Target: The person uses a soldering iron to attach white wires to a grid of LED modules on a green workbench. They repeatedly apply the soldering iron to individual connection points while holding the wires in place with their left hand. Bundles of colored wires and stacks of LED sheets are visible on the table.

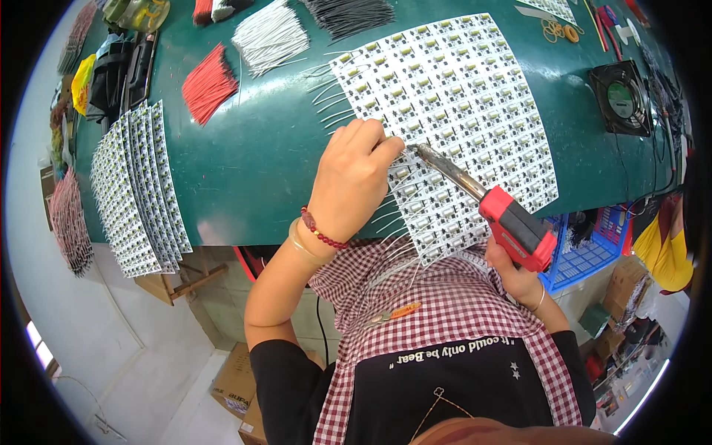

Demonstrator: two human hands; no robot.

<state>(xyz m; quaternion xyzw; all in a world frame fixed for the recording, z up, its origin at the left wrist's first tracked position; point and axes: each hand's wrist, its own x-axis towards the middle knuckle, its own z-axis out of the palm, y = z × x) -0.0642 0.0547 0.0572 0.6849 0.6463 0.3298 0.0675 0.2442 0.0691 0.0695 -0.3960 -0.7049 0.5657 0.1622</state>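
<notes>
A large white panel of small circuit boards [445, 89] lies on the green table, overhanging the near edge. Thin white wires [337, 104] stick out along its left side. My left hand [356, 167] rests over that side with thumb and fingers pinched together; what they hold is too small to make out. Red and black, a soldering iron with a gun-style handle [519, 230] is gripped in my right hand [513, 278], which its body partly hides. The metal tip points left, right beside my left fingertips, at the panel's surface.
Bundles of red wires [210, 83], white wires [269, 35] and black wires [348, 16] lie at the back. Stacked circuit panels [137, 193] overhang the left edge. A black fan [621, 98] stands at right, above a blue crate [589, 256]. Rubber bands [558, 31] lie far right.
</notes>
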